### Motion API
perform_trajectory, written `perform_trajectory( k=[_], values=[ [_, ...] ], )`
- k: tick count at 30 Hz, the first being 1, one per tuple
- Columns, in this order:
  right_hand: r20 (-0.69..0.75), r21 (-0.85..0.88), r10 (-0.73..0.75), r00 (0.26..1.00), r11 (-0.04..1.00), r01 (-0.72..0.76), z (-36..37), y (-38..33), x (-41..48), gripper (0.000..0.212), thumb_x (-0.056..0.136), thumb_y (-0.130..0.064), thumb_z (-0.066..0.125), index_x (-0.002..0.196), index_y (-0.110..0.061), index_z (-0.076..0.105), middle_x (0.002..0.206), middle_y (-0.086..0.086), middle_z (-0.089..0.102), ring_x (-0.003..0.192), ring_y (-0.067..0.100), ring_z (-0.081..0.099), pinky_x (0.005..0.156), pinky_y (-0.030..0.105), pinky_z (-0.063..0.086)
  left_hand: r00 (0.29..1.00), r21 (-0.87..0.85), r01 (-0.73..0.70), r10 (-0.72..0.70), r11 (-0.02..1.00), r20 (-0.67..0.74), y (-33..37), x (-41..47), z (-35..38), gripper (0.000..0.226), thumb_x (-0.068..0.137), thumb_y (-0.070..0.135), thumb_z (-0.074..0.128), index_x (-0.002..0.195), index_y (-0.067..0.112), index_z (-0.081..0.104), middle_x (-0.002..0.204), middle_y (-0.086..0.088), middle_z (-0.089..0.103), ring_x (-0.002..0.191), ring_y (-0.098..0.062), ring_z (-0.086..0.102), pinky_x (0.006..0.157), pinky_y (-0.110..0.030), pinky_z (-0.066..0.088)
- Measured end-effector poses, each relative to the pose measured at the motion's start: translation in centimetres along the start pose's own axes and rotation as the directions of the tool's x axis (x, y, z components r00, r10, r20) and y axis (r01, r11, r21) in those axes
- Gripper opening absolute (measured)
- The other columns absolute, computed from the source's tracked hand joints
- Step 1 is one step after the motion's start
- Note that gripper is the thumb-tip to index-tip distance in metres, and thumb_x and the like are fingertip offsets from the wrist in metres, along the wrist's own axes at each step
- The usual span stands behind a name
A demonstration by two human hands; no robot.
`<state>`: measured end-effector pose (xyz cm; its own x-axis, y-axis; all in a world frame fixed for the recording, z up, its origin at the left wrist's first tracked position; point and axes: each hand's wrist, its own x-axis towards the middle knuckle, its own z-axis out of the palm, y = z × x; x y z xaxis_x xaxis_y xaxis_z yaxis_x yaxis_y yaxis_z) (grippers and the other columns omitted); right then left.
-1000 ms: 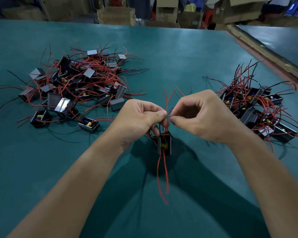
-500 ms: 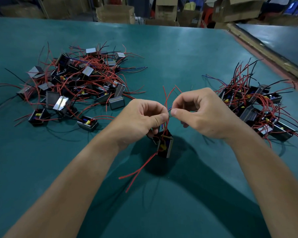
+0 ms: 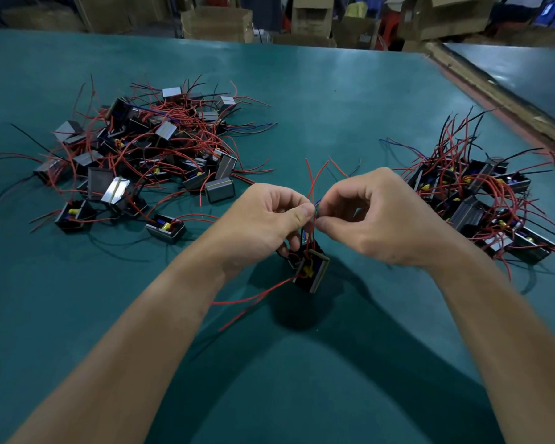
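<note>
Module: a small black open-faced plastic box module (image 3: 311,270) with a yellow part inside hangs tilted just below the two hands, over the middle of the near table. Whether its lower corner touches the surface cannot be told.
Wire leads: the thin red and blue wire leads (image 3: 312,190) rise from the module's top, pass between the fingertips and fan out above them.
Left hand: the left hand (image 3: 263,225) pinches the leads between thumb and forefinger. Its lower fingers curl down against the module's upper edge.
Right hand: the right hand (image 3: 375,219) pinches the same leads from the other side, thumb tip nearly meeting the left thumb, its other fingers curled above.
Step in hand: this looks like gathering or twisting the leads together.
Doing it well: keep the left pinch close to the box as an anchor, let the right fingertips do the turning, and pull lightly so nothing strains where the wires enter the box.
Loose tails: two long red wire tails (image 3: 253,298) trail left from the module. They should stay out of the twist.
Heaps: a tangled pile of like black boxes and red wires (image 3: 148,155) lies far left, and a second pile (image 3: 481,200) lies right, both apart from the hands.
Table: a green mat-covered worktable (image 3: 302,91).
</note>
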<state>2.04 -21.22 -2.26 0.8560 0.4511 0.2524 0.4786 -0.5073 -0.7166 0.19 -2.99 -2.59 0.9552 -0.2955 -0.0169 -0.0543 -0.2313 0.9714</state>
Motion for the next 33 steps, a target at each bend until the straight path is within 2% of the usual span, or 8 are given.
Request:
perform_trajectory(
  k=[4, 8, 12, 19, 25, 30, 33],
  values=[
    [-0.011, -0.016, -0.02, 1.0, 1.0, 0.02, 0.0, 0.1, 0.1, 0.012, 0.08, -0.018, 0.078, 0.071, -0.02, 0.069, 0.06, -0.005, 0.066, 0.053, 0.005, 0.056, 0.053, 0.025, 0.048, 1.0, -0.008, -0.002, 0.002, 1.0, 0.016, 0.1, -0.1, -0.1, 0.027, 0.099, 0.006, 0.05, 0.074, 0.011, 0.058, 0.052, 0.01, 0.056, 0.046, -0.007, 0.049, 0.048, -0.019, 0.044],
    [-0.009, -0.03, -0.065, 0.998, 0.997, 0.064, -0.1, 0.1, 0.1, 0.015, 0.081, -0.014, 0.08, 0.073, -0.02, 0.068, 0.063, -0.005, 0.067, 0.055, 0.004, 0.058, 0.057, 0.02, 0.046, 0.999, -0.052, 0.026, -0.025, 0.998, 0.033, 0.2, -0.1, -0.4, 0.026, 0.099, 0.009, 0.05, 0.076, 0.01, 0.06, 0.057, 0.009, 0.058, 0.047, -0.007, 0.05, 0.048, -0.019, 0.044],
    [-0.023, -0.031, -0.109, 0.994, 0.994, 0.108, -0.2, 0.0, 0.2, 0.015, 0.084, -0.023, 0.077, 0.073, -0.019, 0.068, 0.061, -0.007, 0.063, 0.053, 0.001, 0.051, 0.056, 0.011, 0.039, 0.997, -0.086, 0.07, -0.067, 0.994, 0.041, 0.2, 0.0, -0.6, 0.024, 0.099, 0.012, 0.052, 0.077, 0.01, 0.061, 0.058, 0.009, 0.06, 0.046, -0.006, 0.051, 0.047, -0.018, 0.045],
    [-0.055, 0.019, -0.099, 0.994, 0.995, 0.1, -0.2, 0.1, 0.3, 0.014, 0.083, -0.023, 0.08, 0.075, -0.021, 0.068, 0.064, -0.004, 0.065, 0.056, 0.001, 0.053, 0.058, 0.017, 0.043, 0.993, -0.095, 0.106, -0.1, 0.99, 0.067, 0.1, 0.1, -0.8, 0.02, 0.098, 0.012, 0.053, 0.081, 0.009, 0.062, 0.06, 0.008, 0.059, 0.051, -0.007, 0.048, 0.05, -0.018, 0.045],
    [-0.053, 0.018, -0.103, 0.993, 0.994, 0.104, -0.2, 0.3, 0.3, 0.016, 0.084, -0.03, 0.076, 0.073, -0.021, 0.067, 0.06, -0.008, 0.061, 0.052, 0.002, 0.049, 0.056, 0.011, 0.037, 0.991, -0.099, 0.11, -0.101, 0.989, 0.087, 0.0, 0.1, -0.9, 0.018, 0.097, 0.012, 0.054, 0.081, 0.01, 0.064, 0.063, 0.007, 0.061, 0.05, -0.005, 0.05, 0.051, -0.018, 0.046],
    [-0.024, 0.037, -0.072, 0.997, 0.997, 0.072, -0.2, 0.0, 0.2, 0.015, 0.086, -0.027, 0.069, 0.074, -0.019, 0.066, 0.059, -0.005, 0.059, 0.054, 0.003, 0.049, 0.055, 0.017, 0.04, 0.994, -0.117, 0.092, -0.085, 0.989, 0.066, 0.2, 0.0, -0.9, 0.015, 0.088, 0.0, 0.062, 0.079, 0.011, 0.067, 0.063, -0.004, 0.059, 0.048, -0.01, 0.051, 0.052, -0.02, 0.047],
    [-0.006, 0.04, -0.028, 1.0, 0.999, 0.028, -0.2, -0.1, 0.2, 0.016, 0.088, -0.022, 0.069, 0.073, -0.017, 0.066, 0.064, 0.004, 0.062, 0.054, 0.012, 0.052, 0.054, 0.034, 0.047, 1.0, -0.045, 0.022, -0.023, 0.999, -0.02, 0.0, 0.0, -0.5, 0.015, 0.081, -0.006, 0.067, 0.075, 0.008, 0.066, 0.061, -0.008, 0.058, 0.046, -0.011, 0.051, 0.049, -0.022, 0.044]
  ],
)
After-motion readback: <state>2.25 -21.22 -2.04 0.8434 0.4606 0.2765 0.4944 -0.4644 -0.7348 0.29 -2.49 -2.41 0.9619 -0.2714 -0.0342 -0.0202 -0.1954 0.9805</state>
